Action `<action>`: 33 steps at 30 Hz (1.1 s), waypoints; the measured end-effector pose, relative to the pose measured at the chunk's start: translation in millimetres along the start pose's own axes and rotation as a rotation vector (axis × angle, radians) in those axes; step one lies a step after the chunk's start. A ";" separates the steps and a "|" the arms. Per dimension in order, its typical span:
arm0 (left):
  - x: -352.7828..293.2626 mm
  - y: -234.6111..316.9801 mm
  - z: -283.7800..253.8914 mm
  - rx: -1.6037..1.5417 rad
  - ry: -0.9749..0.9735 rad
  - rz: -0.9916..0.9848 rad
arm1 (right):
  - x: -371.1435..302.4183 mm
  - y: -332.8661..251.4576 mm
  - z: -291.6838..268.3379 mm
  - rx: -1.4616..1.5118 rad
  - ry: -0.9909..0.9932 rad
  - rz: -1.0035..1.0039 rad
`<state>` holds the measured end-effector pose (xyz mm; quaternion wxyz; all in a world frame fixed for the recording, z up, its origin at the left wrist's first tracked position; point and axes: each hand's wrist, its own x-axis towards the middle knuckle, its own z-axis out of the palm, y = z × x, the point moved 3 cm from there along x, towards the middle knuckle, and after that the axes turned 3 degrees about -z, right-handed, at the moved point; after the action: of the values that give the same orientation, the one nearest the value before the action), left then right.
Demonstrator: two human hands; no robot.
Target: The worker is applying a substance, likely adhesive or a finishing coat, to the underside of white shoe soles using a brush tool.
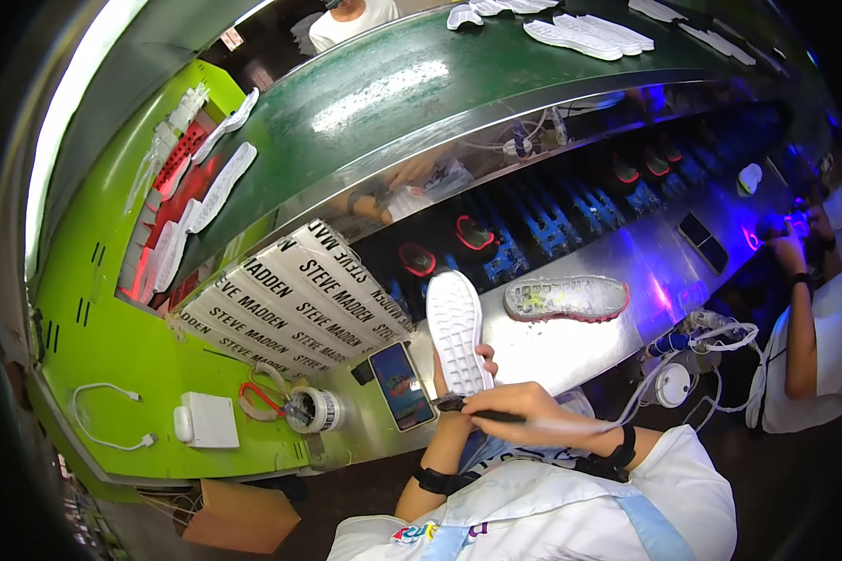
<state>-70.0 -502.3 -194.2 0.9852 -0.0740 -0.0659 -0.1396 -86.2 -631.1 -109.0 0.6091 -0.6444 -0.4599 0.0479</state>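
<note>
A white shoe sole (pixel 456 327) stands tilted up in front of me, its gridded inner face towards me. My left hand (pixel 486 360) is closed around its lower end, fingers showing at the right edge. My right hand (pixel 526 411) grips a dark-handled brush (pixel 452 402). The brush's dark head is at the sole's lower end; whether bristles touch it I cannot tell. To the right of the sole, a grey shoe upper (pixel 566 299) with a reddish edge and whitish smears lies on its side on the metal ledge (pixel 533 360).
A patterned box (pixel 295 299) and a phone (pixel 402 385) sit left of my hands, by a white tub (pixel 316 409). Behind the ledge, a dark conveyor (pixel 533 224) carries red-rimmed shoe parts. White soles (pixel 589 35) lie on the green belt (pixel 384 93). Another person (pixel 800 309) works at right.
</note>
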 end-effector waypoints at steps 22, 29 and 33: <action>18.5 9.3 9.1 0.261 0.117 -0.598 | 10.7 -7.7 -96.0 0.224 -0.008 0.289; 14.6 -26.7 -8.2 0.206 -0.167 -0.044 | 28.6 2.0 -65.6 -0.270 0.507 0.025; 32.3 -27.8 9.2 -0.113 -0.095 0.125 | 14.3 -1.0 -27.5 -0.234 0.062 -0.193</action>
<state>-48.1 -535.7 -176.8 0.9820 -0.1402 -0.0996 -0.0777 -61.4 -642.3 -94.1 0.5456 -0.6649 -0.5031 -0.0849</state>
